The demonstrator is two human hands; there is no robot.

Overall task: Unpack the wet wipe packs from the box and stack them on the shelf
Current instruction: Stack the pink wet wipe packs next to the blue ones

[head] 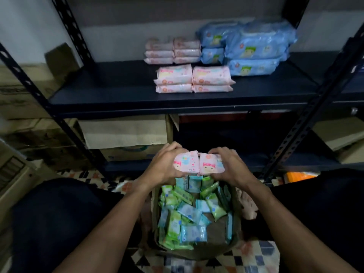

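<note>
My left hand (163,165) grips the left pink pack (186,162), my right hand (233,167) the right pink pack (211,164), side by side above the box (215,233).

The pink packs (199,164) just toward 6 o'clock from centre are soft plastic film, smooth with a slight sheen. At 1 o'clock the blue packs (256,48) are glossier, crinkled plastic that catches the light. The shelf board (118,89) at 10 o'clock looks matt, dark and smooth; its uprights (295,131) are punched metal painted matt black. At 6 o'clock the box (216,233) is dull brown cardboard, its small packs (183,213) shiny plastic
</note>
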